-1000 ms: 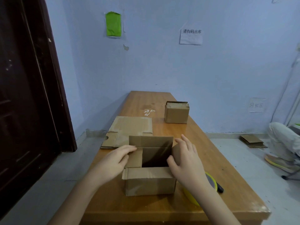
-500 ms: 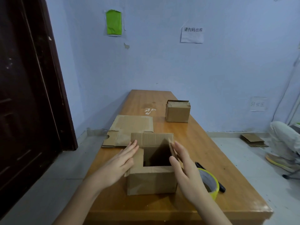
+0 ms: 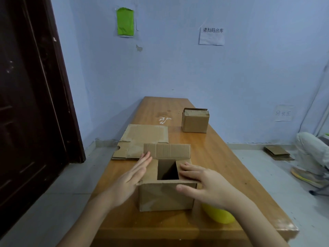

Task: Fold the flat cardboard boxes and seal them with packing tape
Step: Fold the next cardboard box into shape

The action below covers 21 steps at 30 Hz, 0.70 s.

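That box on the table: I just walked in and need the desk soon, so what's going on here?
A person is closing a small cardboard box on the wooden table. The left hand and right hand press the two side flaps down flat; the far flap stands up and the middle is open. No tape is on yet. The yellow tape roll lies beside it, a flat blank and another box beyond.

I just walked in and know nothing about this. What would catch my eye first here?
First, the open cardboard box at the near end of the long wooden table, with the left hand and right hand pressing its two side flaps inward, fingers straight. Next, the bright yellow tape roll peeking out under the right wrist. Farther back lie a flat cardboard sheet and a smaller box.
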Available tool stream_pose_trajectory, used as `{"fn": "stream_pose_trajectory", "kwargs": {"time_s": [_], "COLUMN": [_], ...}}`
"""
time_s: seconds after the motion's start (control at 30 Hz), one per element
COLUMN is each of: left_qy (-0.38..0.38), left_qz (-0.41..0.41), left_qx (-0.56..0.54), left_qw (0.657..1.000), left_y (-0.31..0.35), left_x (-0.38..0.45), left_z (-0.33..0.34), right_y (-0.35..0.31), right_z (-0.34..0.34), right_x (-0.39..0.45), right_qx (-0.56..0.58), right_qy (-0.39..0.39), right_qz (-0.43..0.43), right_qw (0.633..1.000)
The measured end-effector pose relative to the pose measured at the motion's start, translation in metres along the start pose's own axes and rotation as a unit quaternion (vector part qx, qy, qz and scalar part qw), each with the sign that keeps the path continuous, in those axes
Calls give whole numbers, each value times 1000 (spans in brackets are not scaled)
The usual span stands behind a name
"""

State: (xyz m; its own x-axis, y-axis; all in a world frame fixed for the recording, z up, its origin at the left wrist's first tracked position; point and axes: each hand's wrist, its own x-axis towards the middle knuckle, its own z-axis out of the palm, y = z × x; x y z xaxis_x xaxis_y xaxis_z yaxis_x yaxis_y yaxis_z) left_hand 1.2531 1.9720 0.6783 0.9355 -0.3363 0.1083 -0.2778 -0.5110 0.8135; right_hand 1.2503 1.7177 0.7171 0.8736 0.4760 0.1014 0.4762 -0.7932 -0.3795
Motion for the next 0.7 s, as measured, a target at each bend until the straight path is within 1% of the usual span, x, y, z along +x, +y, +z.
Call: {"fn": "stream_pose_trajectory", "kwargs": {"time_s": [0.07, 0.13, 0.2, 0.3, 0.37, 0.47, 0.53, 0.63, 0.7], "left_qy": [11, 1, -10, 5, 12, 27, 50, 73, 77], "left_qz": [5, -5, -3, 7, 18, 21, 32, 33, 38], "left_qx": [-19, -39, -45, -65, -80, -81, -80, -92, -77], "left_qw": [1000, 999, 999, 998, 997, 996, 995, 993, 993], "left_y": [-6, -15, -16, -8, -7, -6, -7, -12, -13], "left_x": [4, 12, 12, 3, 2, 5, 6, 8, 10], "left_z": [-1, -6, -9, -7, -4, 1, 5, 5, 5], "right_y": [5, 8, 11, 16, 18, 22, 26, 30, 28], "right_z": [-2, -2, 0, 9, 17, 25, 27, 31, 33], "right_x": [4, 11, 16, 20, 22, 25, 28, 30, 32], "right_qx": [56, 106, 135, 190, 206, 190, 198, 269, 296], "right_qy": [16, 36, 49, 84, 122, 183, 182, 134, 123], "right_qz": [7, 17, 21, 29, 31, 3, -2, 13, 24], "right_qw": [998, 994, 989, 978, 970, 964, 963, 954, 947]}}
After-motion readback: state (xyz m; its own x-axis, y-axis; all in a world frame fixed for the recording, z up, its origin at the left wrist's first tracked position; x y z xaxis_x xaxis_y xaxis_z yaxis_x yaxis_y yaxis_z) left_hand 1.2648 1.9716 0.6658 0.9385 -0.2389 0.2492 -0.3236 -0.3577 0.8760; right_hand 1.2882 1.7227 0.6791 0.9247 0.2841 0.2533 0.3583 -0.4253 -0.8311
